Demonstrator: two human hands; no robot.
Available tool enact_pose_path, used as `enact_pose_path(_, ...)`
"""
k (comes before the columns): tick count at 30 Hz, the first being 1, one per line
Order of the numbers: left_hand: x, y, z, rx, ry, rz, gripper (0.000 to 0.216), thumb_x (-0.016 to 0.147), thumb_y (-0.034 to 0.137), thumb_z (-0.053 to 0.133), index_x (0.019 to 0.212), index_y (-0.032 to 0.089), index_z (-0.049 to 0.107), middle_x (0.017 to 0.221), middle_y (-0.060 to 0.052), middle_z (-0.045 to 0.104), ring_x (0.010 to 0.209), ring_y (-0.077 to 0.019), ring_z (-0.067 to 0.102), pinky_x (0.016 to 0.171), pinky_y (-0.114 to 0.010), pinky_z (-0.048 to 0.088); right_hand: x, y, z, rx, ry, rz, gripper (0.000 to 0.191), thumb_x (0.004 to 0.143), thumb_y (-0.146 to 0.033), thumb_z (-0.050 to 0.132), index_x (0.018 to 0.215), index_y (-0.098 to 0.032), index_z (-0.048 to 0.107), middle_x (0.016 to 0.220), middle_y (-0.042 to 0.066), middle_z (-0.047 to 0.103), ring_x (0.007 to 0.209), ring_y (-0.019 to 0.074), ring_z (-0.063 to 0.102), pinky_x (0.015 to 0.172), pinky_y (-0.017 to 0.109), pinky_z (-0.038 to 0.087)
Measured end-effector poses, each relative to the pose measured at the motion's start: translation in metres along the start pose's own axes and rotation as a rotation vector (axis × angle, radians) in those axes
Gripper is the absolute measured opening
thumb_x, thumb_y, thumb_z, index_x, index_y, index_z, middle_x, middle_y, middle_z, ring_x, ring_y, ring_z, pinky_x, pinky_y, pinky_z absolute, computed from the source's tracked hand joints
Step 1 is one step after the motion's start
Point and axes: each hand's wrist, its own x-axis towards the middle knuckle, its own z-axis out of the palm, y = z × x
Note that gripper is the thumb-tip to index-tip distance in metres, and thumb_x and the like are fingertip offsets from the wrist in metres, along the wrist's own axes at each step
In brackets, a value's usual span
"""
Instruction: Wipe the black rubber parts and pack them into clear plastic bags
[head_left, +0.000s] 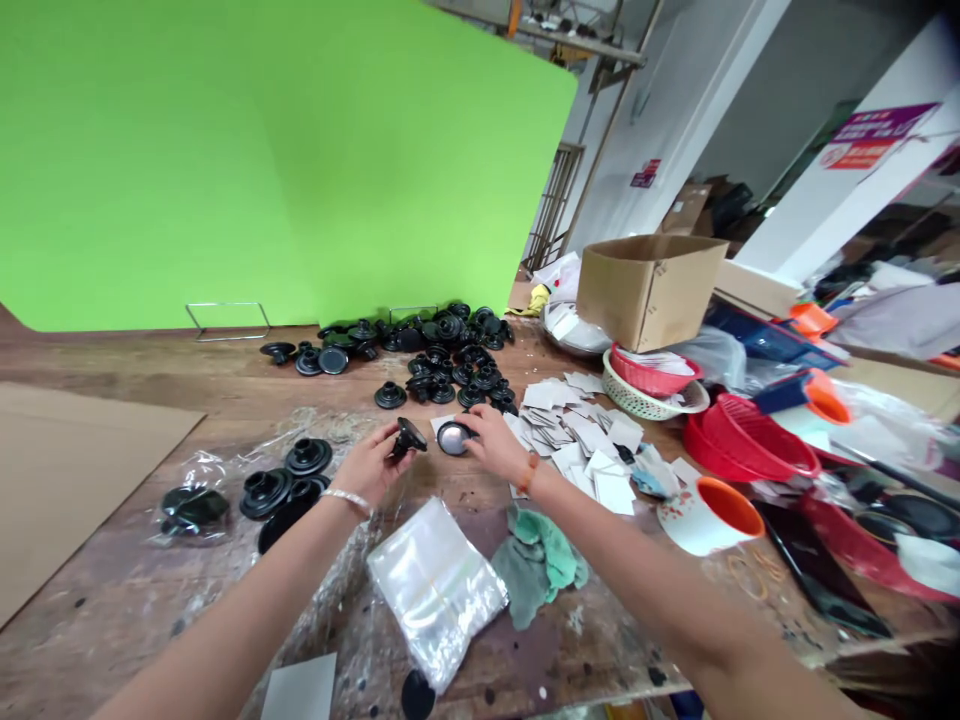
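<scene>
My left hand (pixel 373 465) is closed round a black knob (pixel 409 436) with a flared round base, held tilted above the table. Beside it, my right hand (pixel 496 446) grips a second black knob with a silvery disc (pixel 453 438) facing up. The two knobs are apart. Behind both hands lies a heap of similar black knobs (pixel 442 375). Several bigger black round pieces (pixel 266 492) sit left of my left wrist. Between my forearms is a stack of clear plastic bags (pixel 439 590), with a green and grey cloth (pixel 541 560) next to it.
White square cards (pixel 577 430) are scattered right of my right hand. Farther right stand a cardboard box (pixel 649 290), red baskets (pixel 750 440), a white cup with orange inside (pixel 709 515) and a dark phone (pixel 821 570). A green board (pixel 262 160) rises at the back.
</scene>
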Motion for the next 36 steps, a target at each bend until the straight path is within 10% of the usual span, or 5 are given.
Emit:
enact_pose_path(9,-0.086,-0.010,-0.016,-0.373,-0.072,-0.228,0.031,0.093,0.036,0.046,0.107,0.013,0.062,0.100,-0.013,0.067,0.081,-0.0209,0.066,0.072,-0.037,0.057,-0.171,-0.009,-0.018,-0.302,-0.135,-0.048,0.010,0.087,-0.025,0.054,0.092,-0.020,0.063,0.107,0.011,0.060,0.097,0.0269,0.054,0.080,0.042,0.046)
enact_pose_path(15,-0.107,-0.047,0.026,-0.367,0.026,-0.250,0.023,0.089,0.031,0.056,0.097,0.012,0.065,0.086,-0.009,0.069,0.065,-0.0155,0.063,0.060,-0.028,0.055,-0.148,-0.053,-0.012,0.189,0.256,0.018,0.017,0.091,-0.023,0.046,0.101,-0.021,0.059,0.105,0.008,0.061,0.099,0.0219,0.057,0.086,0.036,0.047)
enact_pose_path(21,-0.120,-0.061,0.058,-0.448,0.049,-0.214,0.027,0.093,0.032,0.047,0.087,0.015,0.067,0.087,-0.007,0.070,0.079,-0.0151,0.067,0.074,-0.023,0.054,-0.094,-0.088,0.017,0.409,0.188,-0.021,0.032,0.090,-0.026,0.044,0.118,-0.023,0.061,0.128,0.008,0.057,0.122,0.0263,0.045,0.107,0.046,0.029)
enact_pose_path(31,-0.126,-0.069,0.016,0.850,0.092,0.893,0.018,0.085,0.036,0.055,0.098,0.025,0.063,0.103,-0.008,0.060,0.104,-0.0265,0.049,0.097,-0.043,0.033,-0.092,-0.112,0.032,1.284,0.035,0.504,0.027,0.081,-0.044,0.048,0.080,-0.022,0.065,0.065,0.002,0.061,0.060,0.0161,0.057,0.055,0.026,0.047)
enact_pose_path(36,-0.127,-0.014,-0.017,1.083,0.338,0.974,0.025,0.089,0.041,0.045,0.099,0.023,0.058,0.098,-0.008,0.061,0.096,-0.0275,0.049,0.090,-0.042,0.037,-0.081,-0.096,0.035,0.885,0.001,0.392,0.034,0.083,-0.043,0.046,0.070,-0.017,0.064,0.063,0.002,0.059,0.058,0.0147,0.052,0.052,0.024,0.041)
